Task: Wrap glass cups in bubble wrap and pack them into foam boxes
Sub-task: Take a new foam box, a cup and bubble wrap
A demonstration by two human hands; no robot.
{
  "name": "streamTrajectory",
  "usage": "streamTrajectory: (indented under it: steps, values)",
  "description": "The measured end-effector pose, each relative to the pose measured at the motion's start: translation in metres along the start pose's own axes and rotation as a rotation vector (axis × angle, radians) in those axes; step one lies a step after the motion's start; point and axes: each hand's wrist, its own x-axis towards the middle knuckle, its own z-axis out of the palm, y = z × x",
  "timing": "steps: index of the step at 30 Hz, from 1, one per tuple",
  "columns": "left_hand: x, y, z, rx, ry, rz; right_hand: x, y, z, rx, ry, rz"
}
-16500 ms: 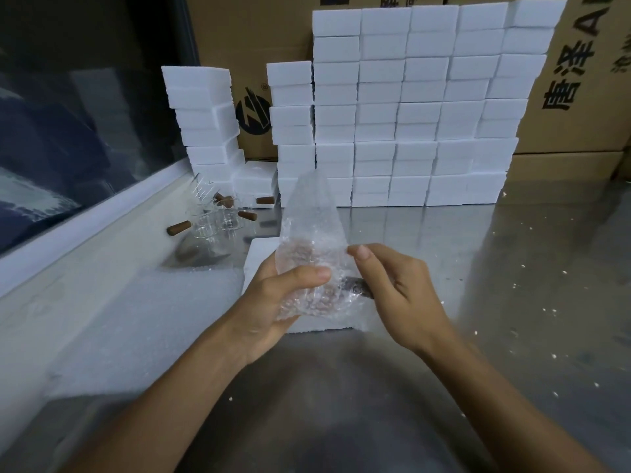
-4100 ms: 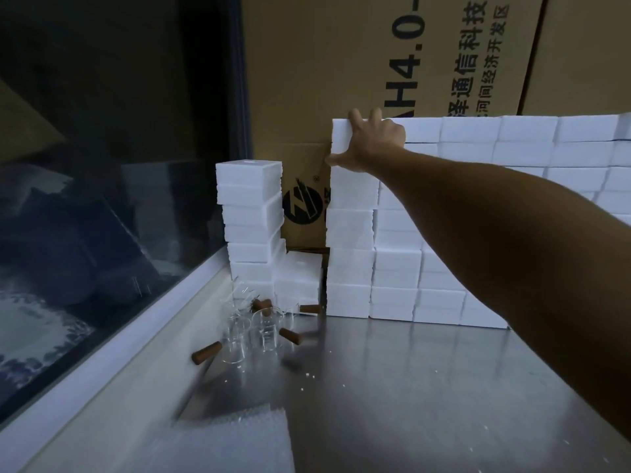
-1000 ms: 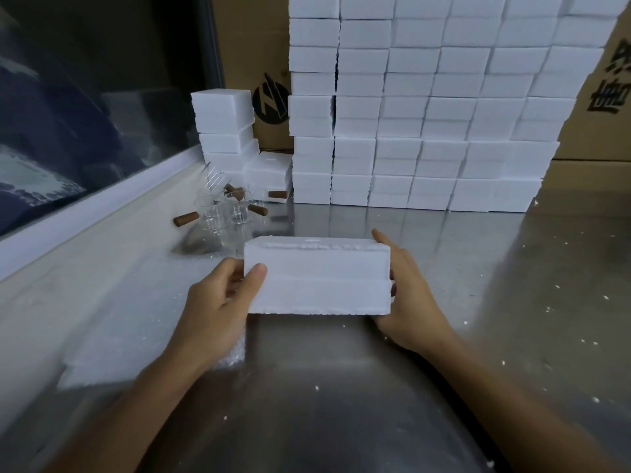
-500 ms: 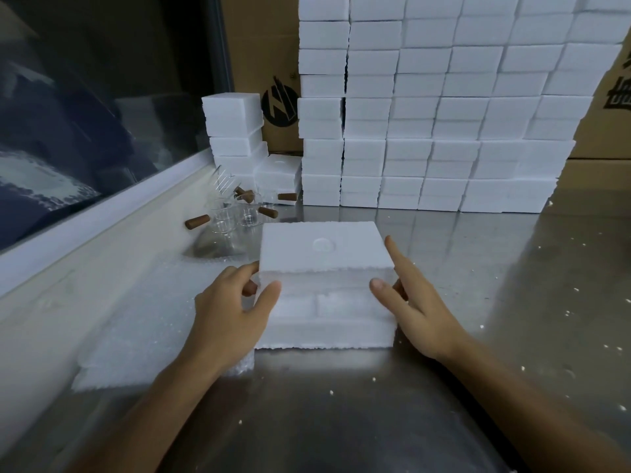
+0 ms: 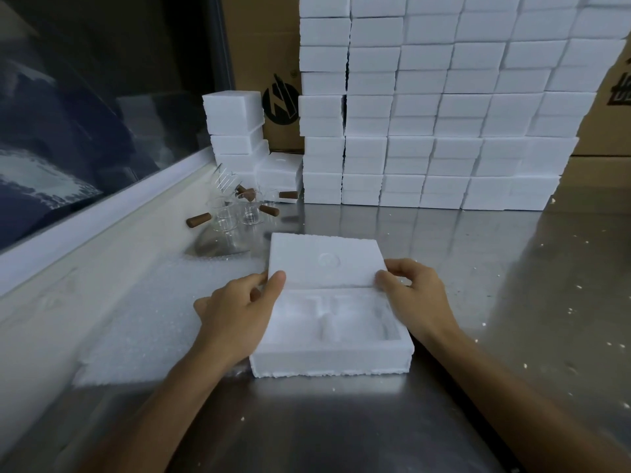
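Observation:
A white foam box (image 5: pixel 331 361) lies on the steel table in front of me, its moulded hollow partly uncovered. Its foam lid (image 5: pixel 324 259) is lifted at the near edge and pushed back. My left hand (image 5: pixel 239 312) pinches the lid's near left corner, and my right hand (image 5: pixel 415 295) pinches the near right corner. Several glass cups with brown wooden handles (image 5: pixel 235 213) stand at the back left. A sheet of bubble wrap (image 5: pixel 157 312) lies flat to the left of the box, under my left wrist.
A tall wall of stacked white foam boxes (image 5: pixel 437 107) fills the back of the table, with a shorter stack (image 5: pixel 235 131) at its left. Cardboard cartons (image 5: pixel 259 49) stand behind. A window ledge (image 5: pixel 88 220) runs along the left. Foam crumbs dot the steel table (image 5: pixel 529 302).
The closed box came down onto the table. Both hands moved to the lid's near corners and raised it back, so the hollow inside now shows.

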Motion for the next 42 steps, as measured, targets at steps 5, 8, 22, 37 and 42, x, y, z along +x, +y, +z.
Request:
streamTrajectory:
  steps: [5,8,22,37,42]
  values:
    - [0.007,0.0,0.004,-0.121,0.041,-0.049,0.002,0.0,0.0,-0.016,0.076,0.028]
    - [0.012,-0.001,0.007,-0.204,0.077,-0.063,0.004,0.0,0.0,-0.006,0.07,0.042]
    - [0.026,-0.007,0.008,-0.258,-0.155,0.177,0.013,-0.042,0.004,-0.651,-0.041,-0.074]
    - [0.03,-0.02,0.023,-0.306,-0.077,0.236,0.164,-0.084,0.18,-0.688,-0.294,-0.276]
    - [0.03,-0.021,0.026,-0.287,-0.055,0.254,0.181,-0.081,0.21,-0.8,-0.24,-0.307]
